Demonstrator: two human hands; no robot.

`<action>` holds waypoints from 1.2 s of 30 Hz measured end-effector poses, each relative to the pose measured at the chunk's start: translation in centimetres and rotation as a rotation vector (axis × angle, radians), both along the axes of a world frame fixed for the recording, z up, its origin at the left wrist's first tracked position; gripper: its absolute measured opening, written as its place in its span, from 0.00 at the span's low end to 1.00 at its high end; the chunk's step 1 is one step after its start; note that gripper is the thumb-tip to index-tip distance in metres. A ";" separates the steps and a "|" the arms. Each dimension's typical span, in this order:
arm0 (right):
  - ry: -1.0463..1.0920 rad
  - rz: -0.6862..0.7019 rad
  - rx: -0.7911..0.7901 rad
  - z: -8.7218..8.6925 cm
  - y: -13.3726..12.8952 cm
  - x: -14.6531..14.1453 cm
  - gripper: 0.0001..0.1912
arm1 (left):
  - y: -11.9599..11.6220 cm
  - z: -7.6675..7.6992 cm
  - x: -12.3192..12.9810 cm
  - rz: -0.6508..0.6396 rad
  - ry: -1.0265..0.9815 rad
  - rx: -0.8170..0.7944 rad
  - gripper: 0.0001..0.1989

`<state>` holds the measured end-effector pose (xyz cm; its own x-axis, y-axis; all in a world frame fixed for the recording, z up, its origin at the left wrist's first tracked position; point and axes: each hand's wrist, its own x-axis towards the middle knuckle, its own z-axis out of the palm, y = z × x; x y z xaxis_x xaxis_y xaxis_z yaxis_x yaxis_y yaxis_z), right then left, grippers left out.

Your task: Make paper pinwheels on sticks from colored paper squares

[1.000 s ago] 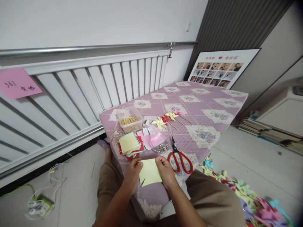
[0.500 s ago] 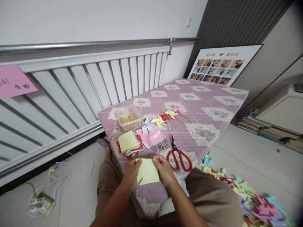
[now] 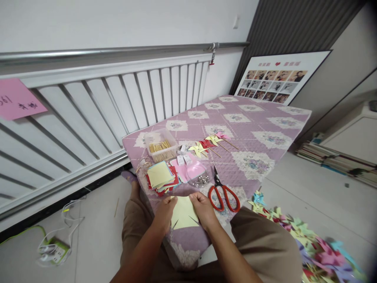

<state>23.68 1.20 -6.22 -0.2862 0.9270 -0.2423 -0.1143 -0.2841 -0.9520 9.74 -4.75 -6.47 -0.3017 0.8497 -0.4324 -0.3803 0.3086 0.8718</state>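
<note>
A pale yellow paper square (image 3: 184, 214) with slits cut in from its two near corners is held between both hands over the table's near end. My left hand (image 3: 165, 212) pinches its far left corner between thumb and fingers. At the far right corner my right hand (image 3: 204, 209) does the same. Just right of that hand lie scissors (image 3: 222, 192) with red handles, blades pointing away. Beyond my left hand sits a stack of coloured paper squares (image 3: 160, 175), yellow on top. Pink sheets (image 3: 193, 169) lie beside it, with a clear dish of small metal pieces (image 3: 202, 180).
A clear plastic box of wooden sticks (image 3: 160, 147) stands behind the paper stack. Several finished pinwheels (image 3: 207, 144) lie farther back on the flowered tablecloth (image 3: 238, 145). Many more pinwheels (image 3: 312, 236) are piled at the lower right. A power strip (image 3: 57, 251) with cables lies on the floor.
The near right corner of the yellow square now shows a slit as well as the left one. Both hands stay at the far corners. The view has shifted slightly.
</note>
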 end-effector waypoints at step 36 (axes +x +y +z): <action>0.030 0.055 -0.008 0.0 0.1 0.3 0.19 | -0.1 -0.8 -0.1 0.068 -0.087 0.026 0.16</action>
<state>24.00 1.35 -6.21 -0.3437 0.9079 -0.2400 -0.1270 -0.2982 -0.9460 9.65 -4.84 -7.25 -0.3214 0.8398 -0.4375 -0.4740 0.2573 0.8421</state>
